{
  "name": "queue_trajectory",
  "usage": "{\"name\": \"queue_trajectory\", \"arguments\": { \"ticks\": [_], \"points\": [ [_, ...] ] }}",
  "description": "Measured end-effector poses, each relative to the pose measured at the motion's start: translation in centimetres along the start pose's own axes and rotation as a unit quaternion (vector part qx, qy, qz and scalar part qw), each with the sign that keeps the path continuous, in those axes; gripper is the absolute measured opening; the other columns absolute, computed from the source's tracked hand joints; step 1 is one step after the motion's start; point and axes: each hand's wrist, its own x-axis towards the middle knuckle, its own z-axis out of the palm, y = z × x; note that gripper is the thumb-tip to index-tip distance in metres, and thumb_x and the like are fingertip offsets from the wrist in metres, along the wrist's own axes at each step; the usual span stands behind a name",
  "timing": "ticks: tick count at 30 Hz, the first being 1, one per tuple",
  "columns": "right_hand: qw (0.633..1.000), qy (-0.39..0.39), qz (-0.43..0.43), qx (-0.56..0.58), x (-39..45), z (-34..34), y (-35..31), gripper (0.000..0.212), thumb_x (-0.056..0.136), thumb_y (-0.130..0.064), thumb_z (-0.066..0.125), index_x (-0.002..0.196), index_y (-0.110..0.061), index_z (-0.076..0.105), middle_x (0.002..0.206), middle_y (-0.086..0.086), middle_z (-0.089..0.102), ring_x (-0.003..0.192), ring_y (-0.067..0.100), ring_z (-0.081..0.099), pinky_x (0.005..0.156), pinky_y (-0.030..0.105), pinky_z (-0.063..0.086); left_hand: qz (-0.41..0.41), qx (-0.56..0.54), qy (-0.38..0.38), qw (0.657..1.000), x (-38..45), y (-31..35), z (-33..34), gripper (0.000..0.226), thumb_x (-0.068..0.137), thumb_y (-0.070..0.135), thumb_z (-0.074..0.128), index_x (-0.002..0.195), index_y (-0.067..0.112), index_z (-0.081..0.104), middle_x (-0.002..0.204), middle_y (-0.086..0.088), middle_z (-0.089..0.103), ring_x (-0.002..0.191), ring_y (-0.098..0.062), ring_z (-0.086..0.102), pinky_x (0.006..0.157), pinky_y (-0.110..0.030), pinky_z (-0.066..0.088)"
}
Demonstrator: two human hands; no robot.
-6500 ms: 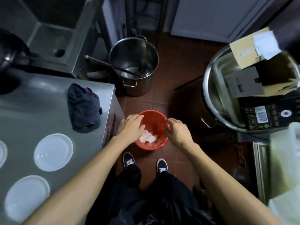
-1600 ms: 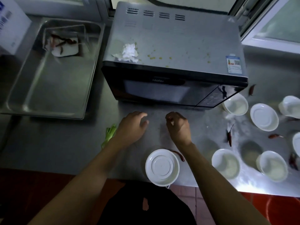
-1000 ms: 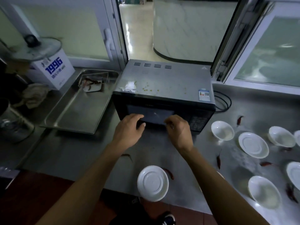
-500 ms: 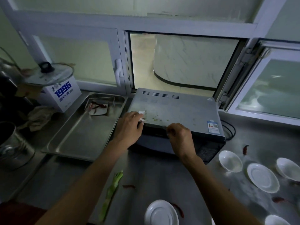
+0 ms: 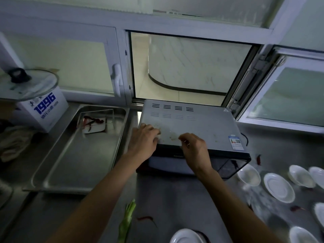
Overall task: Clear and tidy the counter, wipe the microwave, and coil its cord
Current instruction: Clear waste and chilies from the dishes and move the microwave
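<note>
A grey microwave [image 5: 201, 123] stands on the steel counter [image 5: 175, 199] under an open window. My left hand [image 5: 143, 139] rests on the front left corner of its top, fingers curled over a crumpled white tissue [image 5: 159, 136] that is almost wholly hidden. My right hand [image 5: 194, 148] hovers at the top's front edge with loosely curled fingers and holds nothing I can see. Small crumbs [image 5: 172, 136] lie between the two hands. A loop of the black cord [image 5: 245, 139] shows behind the microwave's right side.
A steel tray [image 5: 70, 163] with a clear container of chillies [image 5: 95, 123] lies to the left, and a "1996" box [image 5: 43, 109] under a glass lid [image 5: 29, 85] behind it. White bowls [image 5: 249, 176] and saucers [image 5: 278, 187] crowd the right. A scallion [image 5: 127, 220] and dried chillies [image 5: 146, 218] lie near the front.
I turned from the red bin on the floor to the counter. Both hands rose from the counter to the microwave top, and my left hand now covers the tissue.
</note>
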Motion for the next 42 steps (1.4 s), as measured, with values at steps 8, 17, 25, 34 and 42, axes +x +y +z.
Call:
{"name": "queue_trajectory", "arguments": {
  "ticks": [8,17,25,34,42],
  "points": [
    [0.997,0.027,0.065,0.003,-0.8,0.3,0.5,0.02,0.085,0.006,0.067,0.099,-0.007,0.072,0.09,0.005,0.07,0.076,0.015,0.064,0.07,0.022,0.051,0.039,-0.126,0.02,0.991,0.2,-1.0,1.0,0.018,0.089,0.008,0.067,0.103,0.017,0.071,0.099,0.003,0.065,0.095,-0.019,0.058,0.086,-0.038,0.049],
    [0.986,0.101,0.129,-0.037,-4.8,-3.9,2.3,0.013,0.083,0.0,0.073,0.09,-0.01,0.073,0.084,0.003,0.071,0.075,0.013,0.062,0.072,0.023,0.048,0.112,-0.175,0.02,0.978,0.7,3.7,2.2,0.017,0.089,0.01,0.068,0.106,0.015,0.072,0.1,0.002,0.065,0.095,-0.017,0.058,0.085,-0.037,0.051],
    [0.962,0.146,0.212,-0.095,-13.2,-12.5,6.7,0.015,0.085,-0.001,0.068,0.093,-0.012,0.074,0.088,0.004,0.071,0.076,0.02,0.064,0.068,0.032,0.052,0.219,-0.187,-0.008,0.958,-0.6,16.3,4.9,0.015,0.085,0.008,0.07,0.097,0.017,0.072,0.095,0.003,0.065,0.089,-0.021,0.058,0.075,-0.041,0.05],
    [0.917,0.182,0.333,-0.126,-29.2,-23.9,12.4,0.019,0.084,0.0,0.067,0.095,-0.014,0.072,0.092,0.002,0.071,0.08,0.022,0.066,0.07,0.036,0.054,0.317,-0.199,-0.091,0.923,-8.9,32.7,11.0,0.014,0.083,0.008,0.072,0.094,0.018,0.071,0.093,0.004,0.063,0.085,-0.024,0.06,0.07,-0.038,0.05],
    [0.868,0.222,0.426,-0.125,-43.3,-31.6,14.6,0.019,0.085,-0.003,0.068,0.099,-0.014,0.074,0.097,-0.002,0.071,0.084,0.014,0.064,0.078,0.028,0.051,0.386,-0.183,-0.161,0.89,-16.8,46.2,15.6,0.018,0.082,0.009,0.069,0.095,0.022,0.07,0.094,0.004,0.065,0.088,-0.025,0.06,0.072,-0.04,0.051]
  ]
}}
